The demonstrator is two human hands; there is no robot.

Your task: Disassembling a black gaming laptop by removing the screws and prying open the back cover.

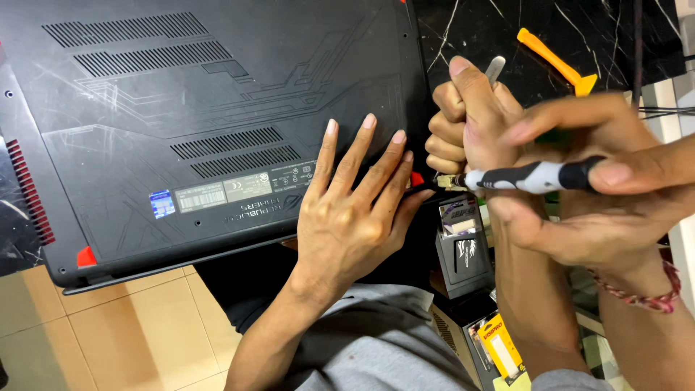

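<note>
The black laptop [181, 108] lay bottom-up across the upper left of the frame, probably heavy and stiff but with a thin plastic cover, best held flat or by its edge. The left hand [347, 217] pressed on it with fingers spread. At centre right, the right hand [463, 119] was a fist around what seemed a metal pry tool [495, 69], beside another person's hand [579, 217] holding a screwdriver [536, 176].

Matt black plastic laptop base [217, 108]; glossy, seemingly marble tabletop [478, 29].
</note>
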